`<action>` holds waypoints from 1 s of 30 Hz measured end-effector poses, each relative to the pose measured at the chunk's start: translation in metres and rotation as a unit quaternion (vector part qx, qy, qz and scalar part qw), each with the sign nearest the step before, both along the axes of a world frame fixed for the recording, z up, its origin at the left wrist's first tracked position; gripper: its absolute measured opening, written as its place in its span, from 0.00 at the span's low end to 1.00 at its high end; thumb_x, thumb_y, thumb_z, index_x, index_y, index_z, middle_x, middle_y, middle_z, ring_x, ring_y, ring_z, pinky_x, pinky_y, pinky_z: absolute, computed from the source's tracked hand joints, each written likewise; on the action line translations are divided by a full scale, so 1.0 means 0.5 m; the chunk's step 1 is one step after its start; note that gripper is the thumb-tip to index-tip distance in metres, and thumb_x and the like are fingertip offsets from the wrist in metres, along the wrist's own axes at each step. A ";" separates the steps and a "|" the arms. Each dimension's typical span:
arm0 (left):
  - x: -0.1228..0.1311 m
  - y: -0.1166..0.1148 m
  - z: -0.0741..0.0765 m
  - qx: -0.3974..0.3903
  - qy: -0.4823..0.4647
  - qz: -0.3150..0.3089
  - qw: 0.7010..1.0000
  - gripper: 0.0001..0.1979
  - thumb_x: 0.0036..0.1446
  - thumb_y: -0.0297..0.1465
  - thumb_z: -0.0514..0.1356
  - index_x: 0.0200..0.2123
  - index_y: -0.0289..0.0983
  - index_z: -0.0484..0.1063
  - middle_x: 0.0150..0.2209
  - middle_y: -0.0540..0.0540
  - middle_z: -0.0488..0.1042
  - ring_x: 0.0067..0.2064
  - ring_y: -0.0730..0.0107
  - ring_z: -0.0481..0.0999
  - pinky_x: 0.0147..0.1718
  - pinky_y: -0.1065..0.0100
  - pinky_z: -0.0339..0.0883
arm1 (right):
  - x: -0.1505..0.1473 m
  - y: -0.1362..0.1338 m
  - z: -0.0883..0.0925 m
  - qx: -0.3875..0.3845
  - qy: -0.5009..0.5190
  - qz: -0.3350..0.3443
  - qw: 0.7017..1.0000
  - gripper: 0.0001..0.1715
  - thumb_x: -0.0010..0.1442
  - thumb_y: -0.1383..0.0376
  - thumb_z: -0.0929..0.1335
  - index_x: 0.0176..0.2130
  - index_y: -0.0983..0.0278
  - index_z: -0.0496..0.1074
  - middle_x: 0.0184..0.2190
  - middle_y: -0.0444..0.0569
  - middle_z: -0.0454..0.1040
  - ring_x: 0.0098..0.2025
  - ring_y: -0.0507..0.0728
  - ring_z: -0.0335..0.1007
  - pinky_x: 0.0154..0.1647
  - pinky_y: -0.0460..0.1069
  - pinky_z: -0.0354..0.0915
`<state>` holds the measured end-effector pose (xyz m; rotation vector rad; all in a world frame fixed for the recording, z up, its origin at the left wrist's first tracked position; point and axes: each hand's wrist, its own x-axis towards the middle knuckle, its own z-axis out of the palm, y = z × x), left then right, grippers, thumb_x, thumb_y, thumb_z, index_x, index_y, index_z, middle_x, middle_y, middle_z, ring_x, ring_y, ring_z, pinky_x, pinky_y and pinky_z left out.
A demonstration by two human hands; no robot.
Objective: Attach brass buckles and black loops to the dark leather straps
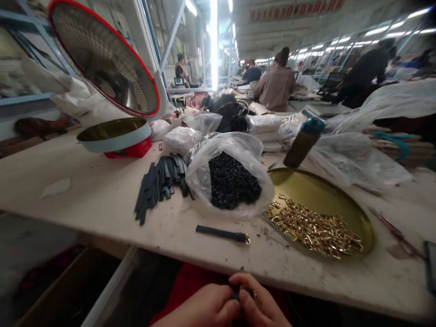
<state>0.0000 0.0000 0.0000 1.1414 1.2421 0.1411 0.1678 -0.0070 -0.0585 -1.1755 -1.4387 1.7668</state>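
At the table's near edge my left hand (208,305) and my right hand (260,303) meet, fingers closed and pinching. Between them shows a bit of dark strap (236,295), mostly hidden by the fingers. A gold metal buckle (256,298) pokes out at my right fingers. Just beyond, on the tabletop, lies a black strap with a gold buckle at its right end (221,233). Farther off are a pile of black straps (158,184), a clear plastic bag (199,181) full of small black loops (231,181), and a round gold tray (357,213) holding many gold buckles (316,229).
A red-rimmed fan heater (105,59) leans over a round tin (119,143) on a red box at left. A brown bottle with a blue lid (303,143) stands behind the tray. Scissors (397,231) and a phone (429,263) lie right. Several people work farther back.
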 end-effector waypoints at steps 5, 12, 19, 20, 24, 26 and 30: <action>0.000 0.013 0.023 0.154 0.058 -0.098 0.981 0.13 0.56 0.37 0.50 0.30 0.35 0.71 0.25 0.52 0.70 0.26 0.74 0.65 0.23 0.74 0.54 | 0.023 -0.002 0.024 0.057 -0.042 0.002 0.997 0.27 0.61 0.50 0.55 0.52 0.63 0.59 0.26 0.44 0.66 0.28 0.52 0.63 0.29 0.46 0.60; 0.007 -0.009 0.039 0.189 0.081 -0.143 0.968 0.14 0.57 0.34 0.46 0.28 0.36 0.68 0.25 0.49 0.72 0.25 0.72 0.69 0.24 0.74 0.57 | 0.025 -0.018 0.047 0.190 -0.128 0.025 0.973 0.18 0.63 0.60 0.55 0.50 0.61 0.62 0.43 0.51 0.70 0.46 0.56 0.66 0.47 0.49 0.61; 0.024 0.028 0.019 0.270 0.073 -0.138 0.950 0.14 0.58 0.33 0.45 0.29 0.36 0.68 0.24 0.50 0.70 0.25 0.73 0.66 0.25 0.73 0.57 | 0.009 0.013 0.033 0.246 -0.135 -0.056 0.958 0.16 0.63 0.59 0.54 0.44 0.63 0.63 0.36 0.50 0.72 0.40 0.54 0.69 0.41 0.48 0.65; 0.021 0.040 0.021 0.293 0.089 -0.144 0.941 0.14 0.57 0.34 0.46 0.28 0.36 0.68 0.24 0.50 0.70 0.26 0.72 0.66 0.25 0.73 0.56 | 0.008 0.022 0.033 0.250 -0.141 -0.072 0.955 0.16 0.63 0.59 0.54 0.43 0.63 0.63 0.33 0.49 0.72 0.36 0.54 0.70 0.38 0.47 0.66; 0.001 0.066 0.039 0.328 0.120 -0.178 0.920 0.14 0.57 0.36 0.47 0.27 0.37 0.69 0.25 0.50 0.71 0.27 0.71 0.66 0.24 0.72 0.53 | 0.001 0.036 0.035 0.284 -0.163 -0.088 0.941 0.14 0.63 0.59 0.55 0.41 0.62 0.62 0.27 0.45 0.72 0.28 0.53 0.69 0.29 0.46 0.66; -0.007 0.071 0.044 0.336 0.139 -0.197 0.910 0.14 0.58 0.35 0.47 0.29 0.38 0.69 0.26 0.50 0.73 0.28 0.70 0.68 0.24 0.72 0.53 | -0.004 0.040 0.032 0.336 -0.189 -0.092 0.918 0.12 0.62 0.60 0.56 0.38 0.61 0.64 0.28 0.45 0.73 0.29 0.53 0.71 0.29 0.46 0.66; -0.009 0.111 0.030 0.411 0.213 -0.181 0.868 0.14 0.59 0.37 0.48 0.30 0.39 0.70 0.29 0.49 0.76 0.30 0.67 0.72 0.25 0.71 0.56 | -0.014 0.089 0.026 0.410 -0.245 -0.116 0.871 0.11 0.62 0.61 0.57 0.38 0.61 0.65 0.29 0.46 0.74 0.30 0.54 0.72 0.30 0.47 0.65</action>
